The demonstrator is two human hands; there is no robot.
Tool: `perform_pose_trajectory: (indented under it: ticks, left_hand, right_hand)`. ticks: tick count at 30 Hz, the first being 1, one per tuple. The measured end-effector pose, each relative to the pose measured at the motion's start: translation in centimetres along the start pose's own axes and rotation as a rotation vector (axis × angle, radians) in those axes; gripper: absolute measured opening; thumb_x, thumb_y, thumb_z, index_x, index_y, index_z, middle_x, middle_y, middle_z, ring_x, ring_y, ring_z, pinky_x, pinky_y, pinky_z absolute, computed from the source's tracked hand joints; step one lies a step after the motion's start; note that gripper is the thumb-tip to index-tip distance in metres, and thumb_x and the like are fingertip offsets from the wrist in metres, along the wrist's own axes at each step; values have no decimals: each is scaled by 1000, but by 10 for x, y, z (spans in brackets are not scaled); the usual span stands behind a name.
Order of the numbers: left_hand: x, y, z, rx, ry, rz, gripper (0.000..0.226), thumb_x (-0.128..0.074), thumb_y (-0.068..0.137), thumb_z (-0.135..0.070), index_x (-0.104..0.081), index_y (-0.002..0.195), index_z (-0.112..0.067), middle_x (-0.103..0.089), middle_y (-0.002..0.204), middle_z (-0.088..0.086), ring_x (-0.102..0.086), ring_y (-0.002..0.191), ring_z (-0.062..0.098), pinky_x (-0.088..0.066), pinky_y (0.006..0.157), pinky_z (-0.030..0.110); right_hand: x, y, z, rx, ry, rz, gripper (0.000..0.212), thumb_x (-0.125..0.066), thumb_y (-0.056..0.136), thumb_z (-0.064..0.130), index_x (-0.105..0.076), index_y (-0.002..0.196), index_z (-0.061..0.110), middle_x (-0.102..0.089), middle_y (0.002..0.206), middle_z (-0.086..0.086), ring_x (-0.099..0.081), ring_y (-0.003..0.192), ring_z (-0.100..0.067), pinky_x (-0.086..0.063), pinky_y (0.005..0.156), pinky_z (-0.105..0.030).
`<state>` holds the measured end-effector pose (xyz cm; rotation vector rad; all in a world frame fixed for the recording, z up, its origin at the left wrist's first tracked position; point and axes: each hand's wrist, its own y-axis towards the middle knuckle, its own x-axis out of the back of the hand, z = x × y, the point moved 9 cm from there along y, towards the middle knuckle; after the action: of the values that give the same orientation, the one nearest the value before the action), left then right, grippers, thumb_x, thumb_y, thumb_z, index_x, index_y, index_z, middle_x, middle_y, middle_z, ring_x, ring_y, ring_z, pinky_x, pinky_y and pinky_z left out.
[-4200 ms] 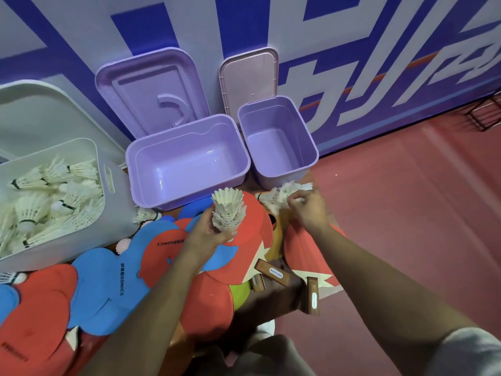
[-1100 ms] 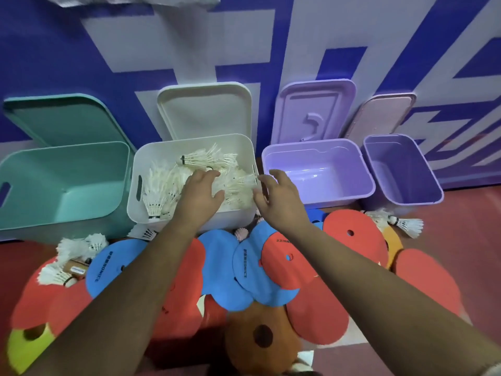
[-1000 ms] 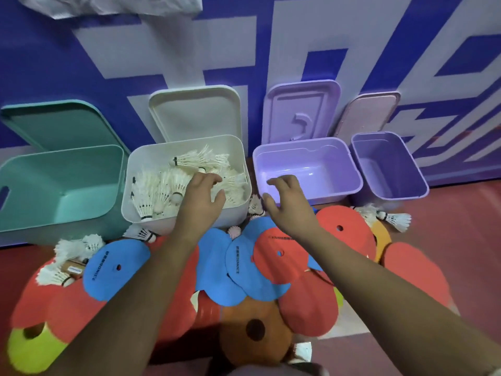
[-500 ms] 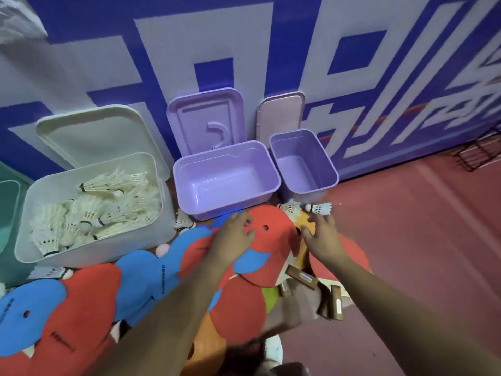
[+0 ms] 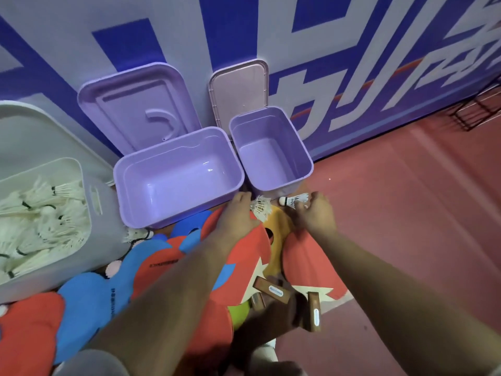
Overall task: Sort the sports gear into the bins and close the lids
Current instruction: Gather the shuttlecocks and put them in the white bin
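Two white shuttlecocks lie on the floor in front of the small purple bin. My left hand closes around one shuttlecock, whose feathers stick out past my thumb. My right hand pinches the feather end of the other shuttlecock, its cork pointing left. The large purple bin holds nothing that I can see. The white bin at the left holds several shuttlecocks. All three lids lean open against the wall.
Red, blue, orange and yellow flat discs overlap on the floor under my arms. Wooden paddle handles lie among them. Another shuttlecock and a pink ball sit between the white and large purple bins. A black rack stands far right.
My view swung right, away from the white bin. Both hands moved forward across the discs and closed on the two shuttlecocks in front of the small purple bin.
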<state>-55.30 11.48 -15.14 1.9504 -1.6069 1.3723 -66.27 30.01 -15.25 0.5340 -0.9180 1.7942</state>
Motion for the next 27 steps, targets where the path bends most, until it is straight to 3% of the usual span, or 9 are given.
perform_pose_trajectory:
  ticks: [3, 5, 9, 11, 13, 15, 20, 22, 27]
  left_hand:
    - [-9, 16, -1, -10, 33, 4, 56, -68, 78, -15, -49, 129, -4, -50, 130, 12, -48, 123, 30, -40, 102, 39]
    - [-13, 24, 0, -16, 82, -7, 44, -66, 77, -18, -55, 118, -9, -55, 118, 9, -52, 116, 32, -43, 96, 42]
    - [-15, 30, 4, -3, 174, -30, 52, -66, 83, -27, -51, 133, -22, -53, 127, 2, -44, 123, 28, -34, 104, 41]
    - [-15, 31, 4, -17, 151, -53, 55, -70, 81, -31, -51, 133, -23, -53, 127, 2, -45, 123, 26, -33, 104, 41]
    - [-15, 29, 4, -31, 97, -69, 58, -76, 76, -35, -53, 128, -22, -55, 123, 1, -48, 120, 25, -35, 102, 40]
    - [-17, 27, 3, -58, 38, -81, 57, -80, 70, -35, -54, 119, -23, -58, 115, -1, -53, 112, 23, -37, 98, 38]
    - [-27, 18, -6, -149, -3, -69, 56, -80, 71, -38, -49, 113, -20, -66, 106, -2, -56, 101, 24, -43, 93, 38]
    - [-28, 14, -10, -187, 3, -81, 59, -79, 71, -44, -49, 117, -21, -65, 110, -1, -57, 104, 24, -44, 94, 40]
    - [-20, 0, -20, -200, -123, -112, 64, -79, 70, -50, -48, 118, -23, -63, 112, -4, -59, 105, 17, -50, 90, 39]
  right_hand:
    - [-6, 9, -8, -104, 157, 24, 24, -65, 87, 19, -56, 106, 9, -61, 95, -5, -60, 91, -26, -42, 74, -29]
    - [-13, 14, -18, -185, 250, 17, 16, -67, 83, 18, -59, 96, 13, -63, 87, -3, -65, 86, -27, -51, 75, -36]
    - [-27, 15, -31, -201, 322, 56, 12, -70, 77, 16, -62, 72, 9, -63, 67, -5, -58, 63, -23, -55, 69, -50]
    - [-20, 14, -36, -188, 273, -25, 19, -72, 79, 21, -62, 90, 10, -66, 85, -9, -61, 82, -26, -51, 80, -46]
    - [-12, 18, -41, -172, 152, -110, 49, -74, 78, 30, -56, 115, 4, -63, 108, -15, -56, 107, -34, -44, 94, -44]
    - [-19, 25, -45, -175, 133, -68, 59, -74, 78, 34, -51, 122, 0, -64, 111, -17, -57, 110, -35, -44, 93, -41]
    - [-30, 33, -44, -175, 174, 30, 10, -69, 81, 21, -62, 81, 14, -60, 74, -2, -56, 76, -24, -37, 65, -29]
    - [-31, 31, -45, -159, 216, 18, 17, -67, 81, 16, -57, 68, 10, -53, 62, 0, -51, 67, -22, -36, 60, -31]
    - [4, -5, -28, 67, 232, -166, 11, -54, 81, 16, -57, 72, 10, -60, 62, -5, -56, 71, -32, -44, 65, -38]
